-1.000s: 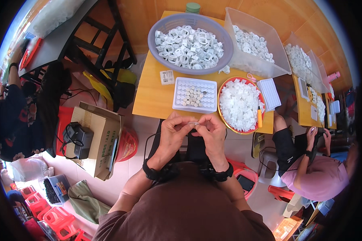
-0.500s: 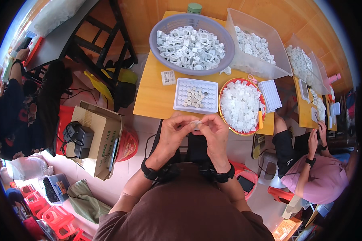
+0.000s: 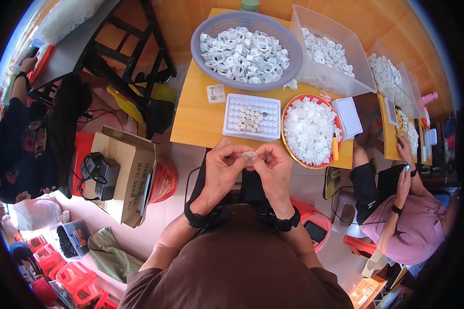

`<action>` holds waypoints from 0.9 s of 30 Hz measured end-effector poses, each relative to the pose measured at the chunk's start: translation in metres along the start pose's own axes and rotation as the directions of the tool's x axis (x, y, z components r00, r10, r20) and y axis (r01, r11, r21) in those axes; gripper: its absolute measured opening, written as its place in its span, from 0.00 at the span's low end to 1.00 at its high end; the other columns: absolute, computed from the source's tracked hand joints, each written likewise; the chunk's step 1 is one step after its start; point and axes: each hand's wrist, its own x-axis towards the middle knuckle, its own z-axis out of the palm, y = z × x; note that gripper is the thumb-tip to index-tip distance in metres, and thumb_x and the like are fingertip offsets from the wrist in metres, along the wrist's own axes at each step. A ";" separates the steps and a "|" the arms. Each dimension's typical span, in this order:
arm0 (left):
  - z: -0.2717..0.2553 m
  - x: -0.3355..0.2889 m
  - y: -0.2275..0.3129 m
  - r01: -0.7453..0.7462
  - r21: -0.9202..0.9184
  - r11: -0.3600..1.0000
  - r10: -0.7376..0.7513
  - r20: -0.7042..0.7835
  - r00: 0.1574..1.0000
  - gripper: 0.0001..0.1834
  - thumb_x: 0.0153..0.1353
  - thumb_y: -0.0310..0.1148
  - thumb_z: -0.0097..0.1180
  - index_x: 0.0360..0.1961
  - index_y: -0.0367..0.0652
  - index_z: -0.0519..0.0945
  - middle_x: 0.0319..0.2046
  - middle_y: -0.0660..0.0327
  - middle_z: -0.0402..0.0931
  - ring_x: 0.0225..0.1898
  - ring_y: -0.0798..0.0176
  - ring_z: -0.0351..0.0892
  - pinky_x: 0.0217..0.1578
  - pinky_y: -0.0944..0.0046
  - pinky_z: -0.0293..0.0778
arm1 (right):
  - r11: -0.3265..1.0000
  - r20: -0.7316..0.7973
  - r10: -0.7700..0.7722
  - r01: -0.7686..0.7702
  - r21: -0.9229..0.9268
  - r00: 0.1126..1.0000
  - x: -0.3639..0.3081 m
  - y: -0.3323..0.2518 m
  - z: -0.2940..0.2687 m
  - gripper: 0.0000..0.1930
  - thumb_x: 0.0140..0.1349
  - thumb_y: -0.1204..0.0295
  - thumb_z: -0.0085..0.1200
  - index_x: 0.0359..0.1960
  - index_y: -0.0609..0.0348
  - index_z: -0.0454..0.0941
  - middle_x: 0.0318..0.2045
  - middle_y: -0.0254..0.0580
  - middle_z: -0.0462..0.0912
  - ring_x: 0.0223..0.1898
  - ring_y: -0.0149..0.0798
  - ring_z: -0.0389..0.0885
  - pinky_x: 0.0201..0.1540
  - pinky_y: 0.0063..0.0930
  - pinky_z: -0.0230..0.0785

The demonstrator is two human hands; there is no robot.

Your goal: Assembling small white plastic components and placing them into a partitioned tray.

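My left hand [image 3: 220, 172] and my right hand [image 3: 274, 172] meet just in front of the table edge. Between their thumbs and fingertips is a small round whitish plastic piece [image 3: 249, 154], pinched from both sides; the fingers partly cover it. Just beyond my fingertips, a white tray [image 3: 234, 104] with rows of round hollows carries several small pale discs [image 3: 250, 119], like button cells. Right of it, a red plate with a gold rim [image 3: 285, 141] is heaped with clear plastic pieces [image 3: 309, 126]. An orange-handled tool [image 3: 335, 148] lies at that plate's right side.
A grey-purple basket [image 3: 194, 49] of white ring-shaped parts and a clear bin [image 3: 363, 72] stand at the back. Pink-handled scissors [image 3: 325, 95] and stacked white trays [image 3: 347, 117] lie right. A cardboard box [image 3: 134, 183] stands left below table height. Co-workers sit at both sides.
The round piece now shows more of its face between my fingertips. My hands stay nearly in place. The co-worker at right has moved one hand away from the other, toward the table.
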 end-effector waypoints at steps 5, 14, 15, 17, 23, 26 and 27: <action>-0.009 0.007 -0.004 0.143 -0.227 0.963 -0.139 0.034 0.990 0.08 0.53 0.19 0.54 0.36 0.32 0.78 0.32 0.60 0.75 0.31 0.70 0.77 0.34 0.72 0.77 | 0.996 -0.043 -0.051 0.054 0.072 0.998 -0.003 -0.008 0.004 0.06 0.56 0.81 0.52 0.35 0.67 0.71 0.28 0.37 0.75 0.30 0.24 0.75 0.32 0.18 0.73; -0.001 0.001 -0.001 -0.031 0.091 0.995 0.028 0.036 0.999 0.13 0.52 0.17 0.54 0.41 0.33 0.76 0.30 0.63 0.72 0.34 0.70 0.76 0.38 0.71 0.76 | 0.972 -0.111 -0.186 0.166 -0.168 0.976 -0.007 -0.006 0.003 0.08 0.56 0.80 0.53 0.38 0.67 0.76 0.29 0.35 0.76 0.30 0.24 0.76 0.30 0.16 0.71; 0.001 -0.001 0.001 -0.135 0.246 0.960 0.131 0.034 0.991 0.15 0.51 0.16 0.54 0.42 0.33 0.76 0.31 0.62 0.71 0.34 0.70 0.76 0.39 0.71 0.76 | 0.959 -0.113 -0.214 0.187 -0.212 0.970 -0.006 -0.006 0.003 0.07 0.55 0.80 0.53 0.36 0.67 0.76 0.29 0.36 0.76 0.29 0.24 0.76 0.29 0.16 0.70; 0.005 -0.003 0.003 -0.176 0.287 0.942 0.171 0.042 0.984 0.16 0.50 0.17 0.54 0.42 0.34 0.77 0.31 0.60 0.72 0.33 0.68 0.77 0.36 0.71 0.76 | 0.951 -0.129 -0.233 0.198 -0.238 0.964 -0.008 -0.006 0.004 0.07 0.55 0.81 0.53 0.36 0.67 0.77 0.28 0.37 0.76 0.28 0.25 0.76 0.29 0.16 0.70; 0.001 -0.004 0.002 -0.314 0.466 0.827 0.312 0.085 0.946 0.18 0.46 0.16 0.55 0.42 0.35 0.77 0.30 0.57 0.72 0.29 0.67 0.77 0.32 0.71 0.77 | 0.819 -0.074 -0.405 0.325 -0.474 0.912 -0.010 -0.011 0.008 0.08 0.53 0.82 0.53 0.36 0.66 0.78 0.24 0.39 0.75 0.24 0.27 0.76 0.27 0.18 0.69; 0.002 -0.005 0.004 -0.370 0.544 0.753 0.371 0.113 0.922 0.18 0.45 0.16 0.56 0.41 0.34 0.77 0.29 0.57 0.72 0.28 0.68 0.76 0.31 0.71 0.77 | 0.736 -0.033 -0.470 0.370 -0.567 0.882 -0.009 -0.011 0.007 0.08 0.53 0.82 0.54 0.36 0.65 0.78 0.23 0.40 0.75 0.22 0.30 0.75 0.25 0.20 0.68; 0.003 -0.006 0.005 -0.400 0.576 0.713 0.404 0.129 0.906 0.18 0.44 0.16 0.56 0.41 0.34 0.77 0.29 0.56 0.73 0.27 0.67 0.76 0.30 0.70 0.76 | 0.715 -0.035 -0.489 0.377 -0.589 0.872 -0.009 -0.010 0.007 0.08 0.52 0.82 0.54 0.34 0.64 0.78 0.22 0.42 0.74 0.20 0.33 0.75 0.23 0.22 0.67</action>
